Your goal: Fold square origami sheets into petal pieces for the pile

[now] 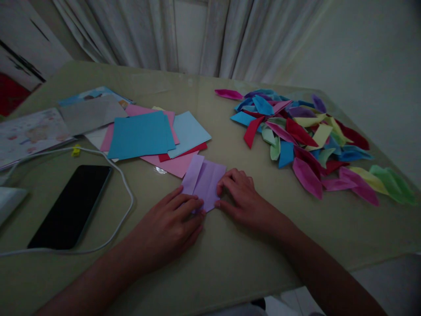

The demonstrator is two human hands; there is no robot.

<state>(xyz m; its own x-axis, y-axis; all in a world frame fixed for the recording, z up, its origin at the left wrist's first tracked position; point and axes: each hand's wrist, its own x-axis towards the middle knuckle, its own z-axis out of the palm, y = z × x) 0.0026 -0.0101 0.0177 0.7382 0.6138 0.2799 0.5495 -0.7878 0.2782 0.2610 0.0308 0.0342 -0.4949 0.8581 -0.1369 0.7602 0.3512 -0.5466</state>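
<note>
A sheet of purple origami paper (210, 177) lies on the table in front of me, with a folded strip along its left side and crease lines across the rest. My left hand (176, 219) holds down its lower left part, the fingers laid over the paper and the thumb by the bottom edge. At the right edge, my right hand (240, 195) has thumb and bent fingers closed on the paper. The fingertips hide parts of both lower corners. Just behind it lies a pink sheet (177, 165).
Blue square paper (141, 136) tops a loose stack at the back left. Folded colourful paper pieces (296, 127) are heaped at the right. A black phone (70, 206) lies at the left inside a loop of white cable (131, 197). Booklets (33, 131) lie farther left.
</note>
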